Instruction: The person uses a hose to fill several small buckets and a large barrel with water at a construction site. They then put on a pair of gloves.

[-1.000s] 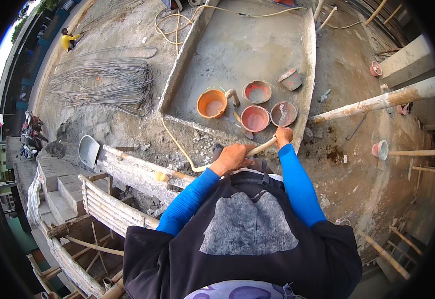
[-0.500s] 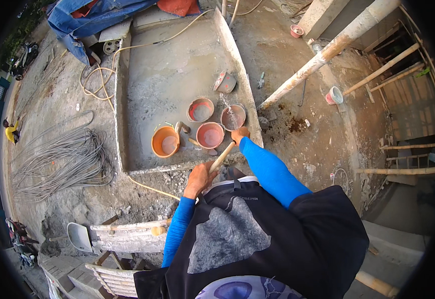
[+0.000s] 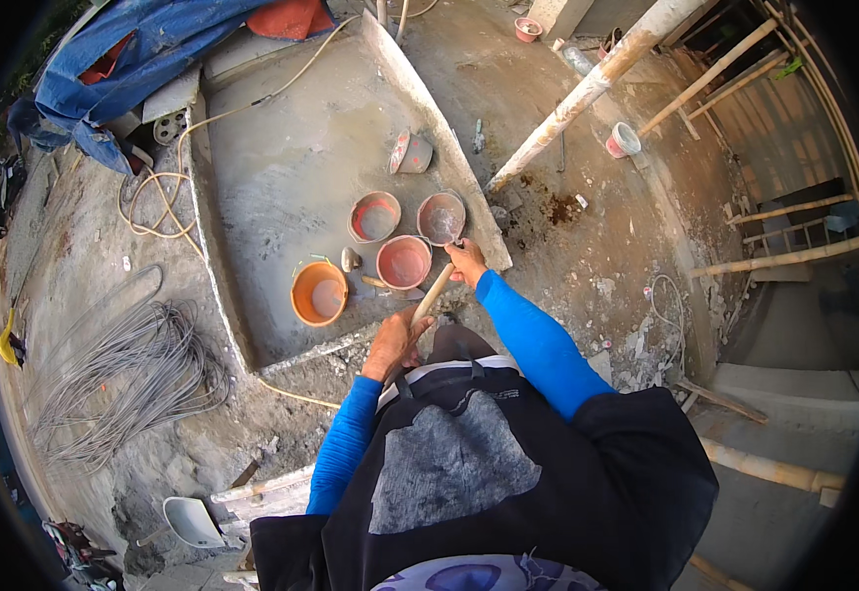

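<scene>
A thick pale-yellow hose (image 3: 433,293) runs between my two hands. My left hand (image 3: 397,342) is wrapped round it in front of my waist. Farther forward, my right hand (image 3: 467,262) is closed on the hose's end, at the near rim of a greyish-red bucket (image 3: 441,219). To the left of that hand stand a pink-red bucket (image 3: 404,262) and, behind it, a red-stained bucket (image 3: 374,217). An orange bucket (image 3: 319,294) stands at the near left. Beyond them a grey bucket (image 3: 414,154) lies tipped. No water stream shows clearly.
The buckets are inside a low-walled mixing pit, its right wall (image 3: 439,128) slanting away. A coil of grey cable (image 3: 134,374) lies to the left, below a blue tarp (image 3: 144,69). A leaning pole (image 3: 587,103) and a whitish bucket (image 3: 623,140) are at the right.
Water that was spraying from the hose end over the greyish-red bucket no longer shows in the air. The view has shifted, moving the pit and buckets leftward. Both hands keep their hold.
</scene>
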The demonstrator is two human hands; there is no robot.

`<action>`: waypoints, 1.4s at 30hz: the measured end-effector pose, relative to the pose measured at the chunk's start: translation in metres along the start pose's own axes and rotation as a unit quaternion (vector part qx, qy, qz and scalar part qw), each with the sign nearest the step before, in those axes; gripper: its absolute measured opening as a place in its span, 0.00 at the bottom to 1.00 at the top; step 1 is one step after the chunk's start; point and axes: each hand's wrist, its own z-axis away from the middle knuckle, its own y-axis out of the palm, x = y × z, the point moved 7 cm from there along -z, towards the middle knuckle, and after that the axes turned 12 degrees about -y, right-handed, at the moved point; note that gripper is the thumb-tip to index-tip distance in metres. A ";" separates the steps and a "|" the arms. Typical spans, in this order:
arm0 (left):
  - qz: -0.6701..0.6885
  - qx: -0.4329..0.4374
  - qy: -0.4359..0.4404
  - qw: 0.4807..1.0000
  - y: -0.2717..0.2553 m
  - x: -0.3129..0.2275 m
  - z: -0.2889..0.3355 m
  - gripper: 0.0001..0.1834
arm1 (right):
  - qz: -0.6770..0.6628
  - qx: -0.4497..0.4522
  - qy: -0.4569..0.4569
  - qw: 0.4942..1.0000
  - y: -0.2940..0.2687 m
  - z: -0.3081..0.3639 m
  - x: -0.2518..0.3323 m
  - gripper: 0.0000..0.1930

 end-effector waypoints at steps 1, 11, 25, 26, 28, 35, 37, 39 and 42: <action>-0.009 0.000 0.012 1.000 -0.002 -0.004 0.000 0.20 | -0.033 -0.020 -0.019 0.999 -0.002 0.001 0.002 0.29; -0.106 -0.001 0.027 0.994 0.002 -0.031 0.036 0.19 | -0.233 0.032 0.061 0.970 -0.034 -0.051 -0.010 0.17; -0.100 -0.136 0.016 0.986 -0.009 -0.098 0.104 0.22 | -0.212 0.331 -0.040 0.919 0.036 -0.116 0.075 0.09; -0.107 -0.134 -0.024 0.985 -0.005 -0.099 0.100 0.22 | -0.183 0.297 -0.042 0.936 0.035 -0.122 0.075 0.10; -0.115 -0.138 -0.016 0.984 0.003 -0.113 0.095 0.23 | -0.175 0.299 -0.056 0.936 0.036 -0.125 0.081 0.16; -0.134 -0.148 -0.040 0.979 0.021 -0.136 0.067 0.23 | 0.321 0.038 -0.502 0.803 -0.008 -0.101 0.151 0.26; -0.130 -0.152 -0.038 0.979 0.024 -0.139 0.059 0.23 | 0.316 0.086 -0.572 0.752 -0.012 -0.098 0.162 0.24; -0.120 -0.142 -0.059 0.981 0.030 -0.140 0.052 0.22 | 0.362 0.139 -0.651 0.653 -0.011 -0.096 0.167 0.23; -0.135 -0.125 -0.065 0.981 0.039 -0.145 0.043 0.21 | 0.317 0.185 -0.543 0.756 -0.018 -0.132 0.158 0.21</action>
